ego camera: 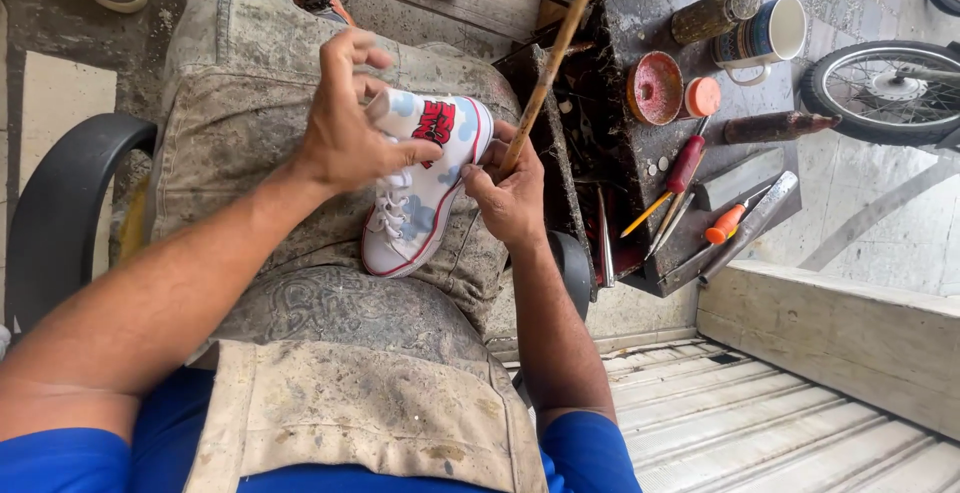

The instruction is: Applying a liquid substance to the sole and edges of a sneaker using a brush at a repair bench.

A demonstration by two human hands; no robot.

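Sneakers on my lap: one, white
Sticks I hold: one
Mugs: one
Screwdrivers: two, red-handled, orange-handled
Round tins: one
Orange lids: one
Wheels: one

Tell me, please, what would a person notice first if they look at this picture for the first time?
First, the white sneaker with blue patches and red trim, lying on the person's lap over a stained apron. The left hand presses on it from above, while the right hand holds a long wooden stick against its edge. To the right, a dark tool tray holds a red-handled screwdriver.
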